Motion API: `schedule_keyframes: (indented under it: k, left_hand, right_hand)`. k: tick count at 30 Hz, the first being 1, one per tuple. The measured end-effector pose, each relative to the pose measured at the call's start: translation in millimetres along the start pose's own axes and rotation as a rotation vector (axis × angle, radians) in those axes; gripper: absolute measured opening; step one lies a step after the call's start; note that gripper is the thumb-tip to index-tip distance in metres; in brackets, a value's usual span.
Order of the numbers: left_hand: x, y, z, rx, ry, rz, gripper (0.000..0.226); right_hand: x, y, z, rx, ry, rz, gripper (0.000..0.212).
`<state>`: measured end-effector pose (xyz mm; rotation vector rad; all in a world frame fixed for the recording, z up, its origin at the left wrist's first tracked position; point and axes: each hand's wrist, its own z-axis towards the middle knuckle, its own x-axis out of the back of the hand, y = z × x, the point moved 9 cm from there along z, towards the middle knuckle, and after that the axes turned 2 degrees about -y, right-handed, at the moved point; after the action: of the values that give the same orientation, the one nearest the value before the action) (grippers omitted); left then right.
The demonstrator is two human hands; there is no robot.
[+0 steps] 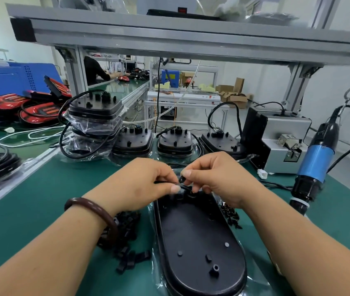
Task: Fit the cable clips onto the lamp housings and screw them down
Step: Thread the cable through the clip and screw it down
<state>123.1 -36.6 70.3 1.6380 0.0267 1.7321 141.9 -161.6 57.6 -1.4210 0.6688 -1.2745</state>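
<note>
— Both hands are together over the far end of the lamp housing [199, 236]. The left hand [146, 180] pinches a thin black cable [164, 182], and the right hand [216, 178] pinches a cable clip [182, 179] just above it.

— How will that clip handle?

— Light, I'd judge. It is a small piece of hard black plastic and easy to fumble, so it is best gripped by its sides at the fingertips, as it is here. The cable looks limp and wants holding close to the clip.

— And the housing?

— It is a long, round-ended, matt black shell lying back-up on the bench [48, 189], on clear film, with small bosses standing up from it. It seems stiff, but probably light enough to slide when pressed on.

— Any spare parts?

— A loose heap of clips [127, 231] lies left of the housing. The smaller black bits [230, 214] to its right may be screws.

— Screwing down?

— Not yet. The blue screwdriver [317, 165] hangs untouched at the right.
</note>
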Motion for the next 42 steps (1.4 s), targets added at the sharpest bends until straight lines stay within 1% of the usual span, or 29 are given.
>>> schedule_keyframes:
  k: [3,9,15,22,27,33,35,37,40,42]
  left_hand:
    - [0.8,-2.8,1.2,0.03,0.017,-0.03,0.002]
    - [-0.8,-4.3,1.1,0.044,0.013,-0.092,0.004]
    - [0.8,-0.7,-0.7,0.017,0.024,-0.074,0.008]
    - [7.5,6.9,-2.6,-0.029,0.062,-0.02,0.009]
    - [8.7,7.6,-2.4,-0.04,0.068,-0.061,0.01]
    - [11.8,11.2,-3.4,-0.072,0.102,-0.029,0.016]
    - [12.5,11.8,-3.8,-0.072,0.113,-0.011,0.015]
    - [13.4,12.5,-3.8,-0.068,0.127,0.009,0.014]
    - [15.1,13.2,-3.2,-0.07,0.147,0.027,0.011]
    - [15.9,13.6,-3.7,-0.079,0.156,0.035,0.01]
  right_hand:
    - [-0.2,1.2,0.3,-0.04,-0.044,0.002,0.011]
    - [-1.3,4.0,1.8,-0.09,-0.119,0.038,0.012]
    - [-4.2,4.2,4.5,-0.08,-0.165,0.037,0.013]
    - [-8.7,6.5,6.7,-0.11,-0.232,0.105,0.013]
    - [-9.8,8.4,7.4,-0.119,-0.238,0.164,0.01]
    - [-8.0,4.3,8.8,-0.083,-0.179,0.151,0.025]
    - [-6.7,2.8,9.0,-0.085,-0.165,0.153,0.026]
    - [-4.9,2.1,8.4,-0.095,-0.153,0.138,0.024]
    - [-5.0,2.1,7.1,-0.108,-0.14,0.076,0.031]
    - [-5.5,1.9,6.6,-0.108,-0.133,0.037,0.031]
